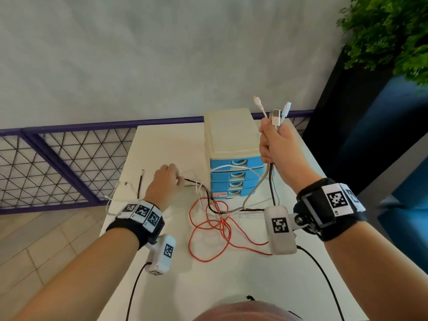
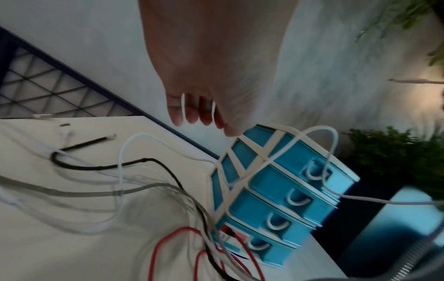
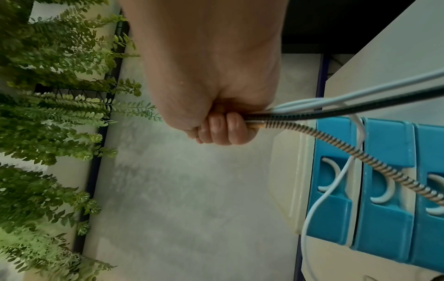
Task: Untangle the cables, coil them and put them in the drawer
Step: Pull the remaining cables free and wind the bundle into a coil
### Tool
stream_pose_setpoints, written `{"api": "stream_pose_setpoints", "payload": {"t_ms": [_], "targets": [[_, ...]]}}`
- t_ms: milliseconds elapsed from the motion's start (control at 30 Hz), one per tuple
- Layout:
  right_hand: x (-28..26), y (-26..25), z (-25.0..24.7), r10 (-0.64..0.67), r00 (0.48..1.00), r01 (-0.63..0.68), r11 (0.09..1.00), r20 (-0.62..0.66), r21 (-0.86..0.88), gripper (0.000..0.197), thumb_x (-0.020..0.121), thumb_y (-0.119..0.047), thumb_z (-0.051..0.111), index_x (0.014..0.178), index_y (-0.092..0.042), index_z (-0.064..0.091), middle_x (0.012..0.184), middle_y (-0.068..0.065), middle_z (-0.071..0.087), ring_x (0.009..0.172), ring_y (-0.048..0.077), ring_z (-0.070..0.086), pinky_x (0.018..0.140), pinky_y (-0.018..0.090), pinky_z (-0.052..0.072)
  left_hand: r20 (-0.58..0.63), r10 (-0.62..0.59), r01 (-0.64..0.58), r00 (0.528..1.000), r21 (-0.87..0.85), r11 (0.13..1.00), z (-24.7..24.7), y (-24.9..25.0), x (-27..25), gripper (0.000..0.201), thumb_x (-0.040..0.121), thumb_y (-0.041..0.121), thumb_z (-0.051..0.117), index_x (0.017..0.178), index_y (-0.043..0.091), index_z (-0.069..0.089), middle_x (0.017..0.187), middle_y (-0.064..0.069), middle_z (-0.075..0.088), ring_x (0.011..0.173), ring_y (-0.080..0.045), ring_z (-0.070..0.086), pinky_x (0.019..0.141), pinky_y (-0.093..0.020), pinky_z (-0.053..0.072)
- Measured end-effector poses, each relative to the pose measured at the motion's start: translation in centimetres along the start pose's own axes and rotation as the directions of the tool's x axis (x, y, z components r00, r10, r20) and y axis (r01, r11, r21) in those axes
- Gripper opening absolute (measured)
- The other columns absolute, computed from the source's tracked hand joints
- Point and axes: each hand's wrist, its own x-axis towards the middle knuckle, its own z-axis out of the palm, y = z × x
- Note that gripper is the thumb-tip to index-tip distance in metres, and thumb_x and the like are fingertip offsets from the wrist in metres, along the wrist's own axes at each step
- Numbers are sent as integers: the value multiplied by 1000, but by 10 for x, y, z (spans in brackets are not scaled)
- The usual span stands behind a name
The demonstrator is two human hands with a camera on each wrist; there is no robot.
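Several tangled cables lie on the white table (image 1: 159, 144): a red cable (image 1: 208, 228) in loose loops, black, white and striped braided ones. My right hand (image 1: 269, 144) is raised beside the drawer unit (image 1: 231, 140) and grips a bundle of cable ends; their connectors (image 1: 276, 114) stick out above the fist. In the right wrist view the fist (image 3: 216, 125) holds white, black and striped cables (image 3: 336, 144). My left hand (image 1: 171, 178) is low over the table and holds a white cable (image 2: 283, 152) threaded between its fingers (image 2: 192, 112); the cable drapes across the blue drawers (image 2: 276, 190).
The drawer unit (image 3: 389, 228) has several blue drawers, all closed. A purple mesh railing (image 1: 58, 163) runs behind and left of the table. Green plants (image 1: 389, 31) and a dark blue panel stand at the right. Loose cable ends (image 1: 140, 181) lie left of my left hand.
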Motion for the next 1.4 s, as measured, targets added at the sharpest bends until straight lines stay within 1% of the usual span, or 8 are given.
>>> {"api": "stream_pose_setpoints", "payload": {"t_ms": [67, 233, 500, 633, 933, 1067, 1167, 1400], "targets": [[0, 0, 1, 6, 1000, -6, 1000, -3, 6, 26, 104, -33, 40, 87, -13, 46, 56, -4, 34, 42, 9, 29, 39, 21, 29, 217, 47, -37, 975, -50, 998, 1, 15, -4, 21, 87, 24, 51, 70, 12, 56, 72, -4, 59, 68, -20, 55, 63, -33, 43], [1, 1, 3, 18, 1000, -18, 1000, 0, 16, 26, 103, -33, 41, 87, -13, 47, 53, -6, 35, 41, 8, 29, 38, 20, 29, 729, 27, -24, 684, -14, 1000, 25, 41, -27, 31, 90, 35, 51, 68, 22, 68, 70, 8, 70, 54, -6, 58, 67, -21, 50], [-7, 0, 12, 43, 998, -45, 998, 51, 39, 25, 102, -34, 44, 89, -14, 47, 47, -12, 34, 40, 7, 27, 38, 20, 28, 430, -121, 5, 895, 263, 965, 80, 52, -46, 44, 84, 60, 49, 83, 17, 55, 90, -3, 64, 87, -25, 61, 74, -34, 47], [-11, -2, 15, 30, 996, -31, 999, 82, 10, 24, 103, -33, 43, 88, -14, 48, 49, -12, 35, 41, 7, 28, 39, 20, 30, 402, -186, 162, 896, 94, 982, 90, 45, -42, 37, 83, 48, 60, 63, 17, 52, 67, 3, 53, 70, -19, 56, 55, -26, 38], [-2, 10, 18, 44, 998, -42, 998, 48, -38, 24, 102, -32, 43, 86, -15, 49, 55, -7, 35, 41, 7, 30, 39, 20, 30, 368, -43, 107, 929, -153, 982, 53, 53, -32, 23, 85, 16, 54, 66, 7, 63, 66, -2, 63, 63, -15, 56, 59, -25, 42], [7, 29, 20, 105, 994, -103, 993, 42, -49, 24, 103, -25, 42, 86, -12, 52, 59, -3, 43, 39, 7, 38, 37, 20, 33, 577, 25, 459, 817, -675, 578, 8, 76, -35, 27, 100, 17, 40, 76, 9, 51, 63, -3, 51, 60, -18, 57, 66, -28, 52], [15, 40, 15, 169, 985, -170, 985, 39, 27, 22, 103, -17, 38, 88, -12, 54, 61, 0, 44, 39, 8, 38, 36, 20, 31, 636, 147, 537, 757, -735, 414, -29, 81, -45, 33, 102, 34, 37, 79, 14, 52, 56, 4, 33, 40, -7, 33, 45, -21, 45], [49, 16, -11, 66, 947, 0, 979, -315, 203, 24, 100, -13, 30, 84, -18, 47, 53, -6, 34, 34, 3, 27, 35, 14, 21, 822, 157, 267, 548, -349, 898, -80, 58, -57, 27, 100, 26, 44, 116, 13, 62, 63, 5, 53, 38, -7, 31, 42, -20, 41]]}}
